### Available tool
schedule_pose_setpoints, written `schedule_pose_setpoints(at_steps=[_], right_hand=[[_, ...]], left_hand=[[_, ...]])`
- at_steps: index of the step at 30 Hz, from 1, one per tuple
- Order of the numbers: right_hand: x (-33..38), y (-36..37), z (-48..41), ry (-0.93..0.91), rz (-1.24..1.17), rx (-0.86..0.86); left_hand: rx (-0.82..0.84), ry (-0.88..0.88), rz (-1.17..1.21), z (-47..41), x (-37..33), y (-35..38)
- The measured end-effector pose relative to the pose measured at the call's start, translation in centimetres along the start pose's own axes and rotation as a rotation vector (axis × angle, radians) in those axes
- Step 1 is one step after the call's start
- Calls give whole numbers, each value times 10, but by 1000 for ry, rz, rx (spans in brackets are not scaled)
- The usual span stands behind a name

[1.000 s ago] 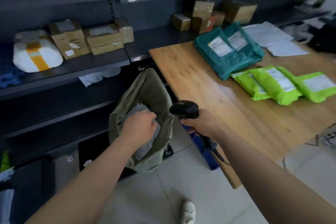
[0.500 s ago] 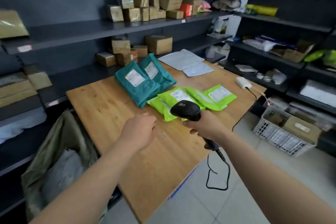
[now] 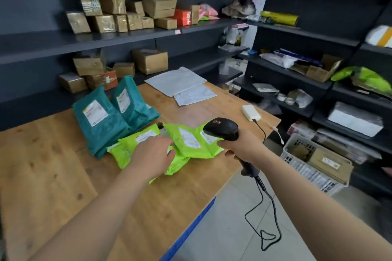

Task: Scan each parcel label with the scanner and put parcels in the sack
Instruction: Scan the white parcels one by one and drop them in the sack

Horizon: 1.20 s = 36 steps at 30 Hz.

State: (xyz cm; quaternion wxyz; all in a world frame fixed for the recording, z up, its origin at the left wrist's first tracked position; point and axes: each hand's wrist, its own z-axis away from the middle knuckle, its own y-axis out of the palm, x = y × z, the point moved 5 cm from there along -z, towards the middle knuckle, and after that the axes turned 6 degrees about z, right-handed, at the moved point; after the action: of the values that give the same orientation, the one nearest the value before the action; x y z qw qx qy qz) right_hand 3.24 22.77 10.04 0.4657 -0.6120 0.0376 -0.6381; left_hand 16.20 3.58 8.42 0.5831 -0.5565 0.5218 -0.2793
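Observation:
Several bright green parcels (image 3: 192, 144) with white labels lie overlapping in the middle of the wooden table (image 3: 53, 176). My left hand (image 3: 152, 152) lies over the nearest green parcel (image 3: 135, 140) and grips it; its near edge curls up under my palm. My right hand (image 3: 241, 146) holds the black scanner (image 3: 221, 128) by the handle just right of the green parcels, head pointing left over them. Two teal parcels (image 3: 99, 123) with labels lean behind the green ones. The sack is out of view.
White flat mailers (image 3: 176, 80) lie at the table's far end and a white adapter (image 3: 251, 112) sits near its right corner. The scanner cable (image 3: 273, 218) hangs to the floor. Dark shelves with cardboard boxes (image 3: 148, 61) surround the table. A white basket (image 3: 301, 165) stands at the right.
My view swung right from the sack to the table. My left hand left the sack and reached forward onto a green parcel. The scanner stayed in my right hand.

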Motion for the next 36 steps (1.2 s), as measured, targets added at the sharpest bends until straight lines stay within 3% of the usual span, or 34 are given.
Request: schedule_pose_setpoints(at_steps=[17,25,30,36], right_hand=[[24,-109,-285,-58,-31,25],[31,-91,-425,-76,2,116],[32,-66,-505,-74,-100,244],[7,-37,-579,28,-173,333]], left_hand=[[6,-170,47,-271,9,28],[-17,-319,107,-366,57,78],[-34,-446,149,-425,93,127],[-7,-573,167,-476,149,186]])
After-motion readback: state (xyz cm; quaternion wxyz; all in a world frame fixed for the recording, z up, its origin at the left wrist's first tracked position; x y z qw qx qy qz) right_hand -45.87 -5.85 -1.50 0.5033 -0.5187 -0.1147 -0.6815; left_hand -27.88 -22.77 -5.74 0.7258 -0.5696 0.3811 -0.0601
